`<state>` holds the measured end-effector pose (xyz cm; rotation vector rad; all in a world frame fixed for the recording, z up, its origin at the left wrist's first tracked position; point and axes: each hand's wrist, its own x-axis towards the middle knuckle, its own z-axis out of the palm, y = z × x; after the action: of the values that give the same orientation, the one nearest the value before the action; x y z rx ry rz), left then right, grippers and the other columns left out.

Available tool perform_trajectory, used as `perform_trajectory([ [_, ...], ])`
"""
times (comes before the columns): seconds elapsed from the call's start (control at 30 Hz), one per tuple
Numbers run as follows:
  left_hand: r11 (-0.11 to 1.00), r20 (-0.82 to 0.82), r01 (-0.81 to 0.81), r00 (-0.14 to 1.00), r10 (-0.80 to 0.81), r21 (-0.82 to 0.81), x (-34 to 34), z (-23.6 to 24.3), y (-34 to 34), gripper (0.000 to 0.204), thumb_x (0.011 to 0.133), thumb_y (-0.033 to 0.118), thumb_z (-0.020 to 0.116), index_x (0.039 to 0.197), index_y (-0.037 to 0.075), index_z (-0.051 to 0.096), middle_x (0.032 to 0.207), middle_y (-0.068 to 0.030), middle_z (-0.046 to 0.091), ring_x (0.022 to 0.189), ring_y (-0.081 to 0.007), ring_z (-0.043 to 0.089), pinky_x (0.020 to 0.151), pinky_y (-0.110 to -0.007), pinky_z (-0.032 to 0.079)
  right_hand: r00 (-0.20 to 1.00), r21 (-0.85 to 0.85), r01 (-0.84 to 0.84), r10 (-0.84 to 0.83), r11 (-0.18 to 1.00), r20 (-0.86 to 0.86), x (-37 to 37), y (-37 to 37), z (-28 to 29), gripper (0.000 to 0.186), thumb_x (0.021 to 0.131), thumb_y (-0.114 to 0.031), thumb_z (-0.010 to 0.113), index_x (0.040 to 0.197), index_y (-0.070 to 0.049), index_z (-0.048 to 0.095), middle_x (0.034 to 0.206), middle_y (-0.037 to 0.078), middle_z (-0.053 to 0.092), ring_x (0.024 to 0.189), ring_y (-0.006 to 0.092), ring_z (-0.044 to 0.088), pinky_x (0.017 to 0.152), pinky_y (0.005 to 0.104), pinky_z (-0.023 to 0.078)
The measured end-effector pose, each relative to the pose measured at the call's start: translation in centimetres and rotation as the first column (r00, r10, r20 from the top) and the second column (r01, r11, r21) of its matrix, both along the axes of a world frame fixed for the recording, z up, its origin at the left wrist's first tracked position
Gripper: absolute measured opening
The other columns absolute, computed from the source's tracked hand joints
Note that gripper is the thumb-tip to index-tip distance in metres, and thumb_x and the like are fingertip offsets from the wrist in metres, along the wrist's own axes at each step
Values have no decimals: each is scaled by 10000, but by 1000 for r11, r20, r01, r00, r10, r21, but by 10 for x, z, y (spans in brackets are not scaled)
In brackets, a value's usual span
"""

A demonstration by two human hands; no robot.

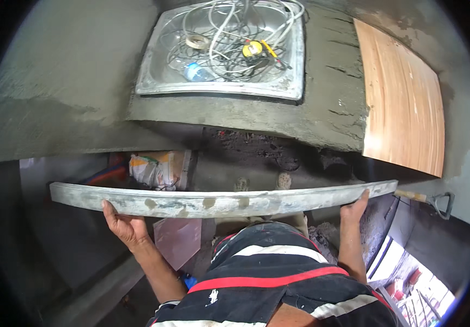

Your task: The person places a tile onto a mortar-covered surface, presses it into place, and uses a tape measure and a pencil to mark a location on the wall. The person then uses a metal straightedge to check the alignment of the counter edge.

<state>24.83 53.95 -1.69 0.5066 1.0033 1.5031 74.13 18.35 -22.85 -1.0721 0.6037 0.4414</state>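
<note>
A long grey metal straightedge (221, 206), smeared with cement, spans nearly the whole width in front of my body. My left hand (127, 229) grips its lower edge toward the left end, with the thumb up against the near face. Close to the right end, my right hand (354, 211) holds it in the same way, thumb on the near face. The fingers of both hands are mostly hidden beneath and behind the bar. It is held level above the floor, apart from the counter.
Ahead is a cement counter (213, 113) with a metal sink (153, 86) holding tangled cables, a tape roll (198, 42) and a plastic bottle (195, 72). A wooden board (404, 103) lies at its right. Beyond the bar are sacks (156, 170); a D-shaped tool handle (442, 206) sticks out right.
</note>
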Motion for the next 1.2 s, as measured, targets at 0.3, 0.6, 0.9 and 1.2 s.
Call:
perform_trajectory([
  [0.3,999,-163,29,986,-21,45,26,42,-21,410,983,328,665,1245,18,608,1207,-55,668,1096,-173,628,962,-355,489,700,190,-424,454,885,-551,-73,10,-143,942,949,-718,438,1558,-35,212,1577,252,296,1399,435,381,1056,581,395],
  [0.6,993,-524,63,852,-1,100,-6,16,21,477,963,358,700,1172,-63,616,1085,-90,654,997,-154,620,801,-316,492,630,-214,-765,634,608,-449,-87,-19,-131,800,984,-597,514,1494,-12,321,1157,239,660,877,319,686,681,462,560],
  [0.9,993,-633,116,770,-84,9,24,-30,93,479,983,340,669,1044,-134,693,1009,-168,691,894,-200,659,780,-323,558,797,-441,-596,427,671,-427,-89,-101,-105,697,986,-548,547,1458,-50,424,1054,157,722,783,254,702,604,400,573],
  [1.2,997,-800,79,599,-41,8,-6,-75,158,768,871,555,734,1005,-198,671,975,-205,670,870,-264,601,805,-424,510,984,-467,-169,120,868,-132,-52,-85,-14,496,999,-463,554,1252,-37,525,863,71,675,626,151,617,505,313,500],
])
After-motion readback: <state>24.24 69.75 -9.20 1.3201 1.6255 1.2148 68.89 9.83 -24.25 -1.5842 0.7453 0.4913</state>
